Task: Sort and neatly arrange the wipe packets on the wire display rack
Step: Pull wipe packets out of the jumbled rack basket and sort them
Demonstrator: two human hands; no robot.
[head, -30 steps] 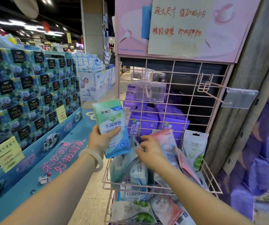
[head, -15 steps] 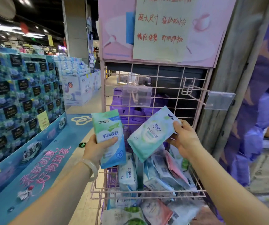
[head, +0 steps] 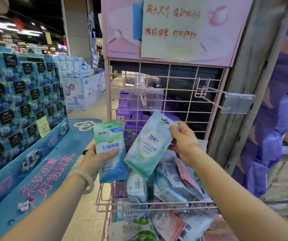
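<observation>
My left hand (head: 97,158) holds a blue-and-green wipe packet (head: 110,150) upright, left of the pink wire rack (head: 174,108). My right hand (head: 184,141) grips the top corner of a pale green wipe packet (head: 148,145), tilted, just above the rack's upper basket (head: 139,204). That basket holds several jumbled packets, white, blue and pink (head: 174,181). A lower basket shows more packets, one with green print (head: 139,230) and one pink (head: 167,223).
Two wire hooks with clear tag holders stick out of the rack's grid, one at the middle (head: 146,100) and one at the right (head: 237,101). A blue tissue display (head: 21,105) stands at the left. A wooden post (head: 254,84) borders the rack's right.
My right hand has pulled the pale green packet up out of the basket and holds it beside the left hand's packet. The view has shifted slightly to the right and closer.
</observation>
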